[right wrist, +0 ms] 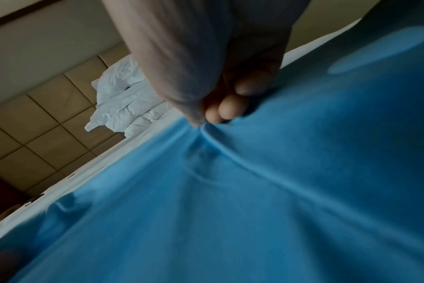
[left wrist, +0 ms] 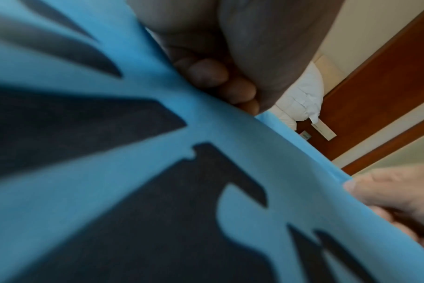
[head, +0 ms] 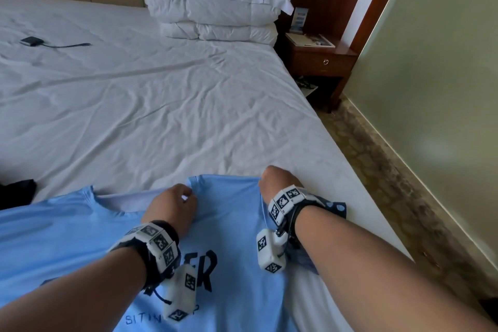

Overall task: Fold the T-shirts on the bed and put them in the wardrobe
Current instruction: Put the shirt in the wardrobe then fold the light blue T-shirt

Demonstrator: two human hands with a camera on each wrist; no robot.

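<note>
While your left hand [head: 172, 203] and right hand [head: 275, 182] each pinched the blue T-shirt's [head: 229, 224] shoulder edge, you needed even tension before folding.

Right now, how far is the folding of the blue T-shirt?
Done: the light blue T-shirt lies spread, print up, on the bed. In hand: the left hand and right hand each pinch its far edge, near the collar and shoulder. Left: no fold shows yet; a dark garment waits, and no wardrobe is in view.
</note>
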